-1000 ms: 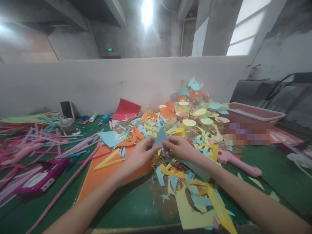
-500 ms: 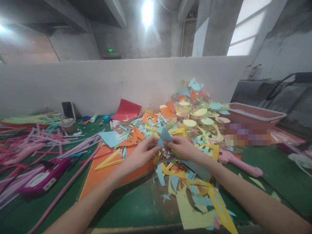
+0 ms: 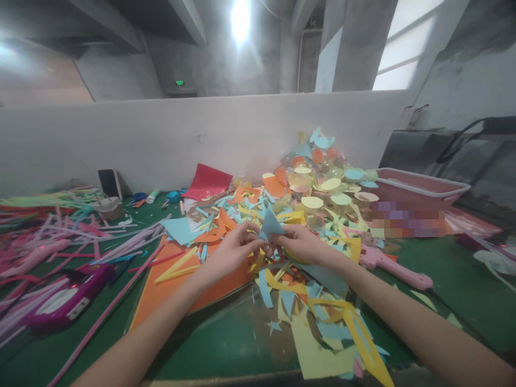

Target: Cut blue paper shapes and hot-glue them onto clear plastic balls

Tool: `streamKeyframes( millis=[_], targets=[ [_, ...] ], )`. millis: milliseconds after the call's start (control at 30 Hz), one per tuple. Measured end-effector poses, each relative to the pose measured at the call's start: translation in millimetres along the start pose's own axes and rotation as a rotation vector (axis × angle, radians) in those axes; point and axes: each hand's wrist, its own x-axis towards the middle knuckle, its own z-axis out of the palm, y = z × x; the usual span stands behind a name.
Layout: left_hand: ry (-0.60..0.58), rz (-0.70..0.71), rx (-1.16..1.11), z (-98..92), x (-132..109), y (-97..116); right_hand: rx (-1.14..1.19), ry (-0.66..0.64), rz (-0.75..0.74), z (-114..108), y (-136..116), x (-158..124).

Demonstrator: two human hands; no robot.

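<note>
Between my two hands, a small pointed piece of light blue paper (image 3: 270, 226) stands upright over a heap of cut scraps. My left hand (image 3: 237, 248) has its thumb and forefinger at the paper's left edge. The fingers of my right hand (image 3: 300, 243) pinch the paper from the right; some fingertips are hidden behind it. Below the hands lie blue and yellow paper scraps (image 3: 288, 288). Under my left wrist is an orange sheet (image 3: 173, 290) with yellow strips on it. A small blue star (image 3: 274, 325) rests on the green table (image 3: 226, 349).
A pink glue gun (image 3: 397, 271) lies right of my right hand. Clear domes topped with paper discs (image 3: 312, 202) are piled behind, beside a pink basket (image 3: 423, 185). On the left are pipe cleaners (image 3: 121, 247), a purple device (image 3: 70, 301) and a propped phone (image 3: 108, 184).
The blue paper has turned slightly between my fingers and shows a broader face. My left fingers have shifted a little. The whole view has moved slightly.
</note>
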Motion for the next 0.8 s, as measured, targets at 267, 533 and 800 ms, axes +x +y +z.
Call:
streamKeyframes(
  millis=[267, 533, 800],
  targets=[
    [-0.002, -0.024, 0.011, -11.4, 4, -11, -0.027, -0.120, -0.010, -5, 2, 1],
    [-0.015, -0.025, 0.036, -10.2, 2, -12, -0.088, -0.004, 0.014, -7, 5, 1],
    [0.079, 0.024, 0.144, -8.8, 4, -19, -0.186, -0.007, 0.014, -3, -1, -4]
  ],
)
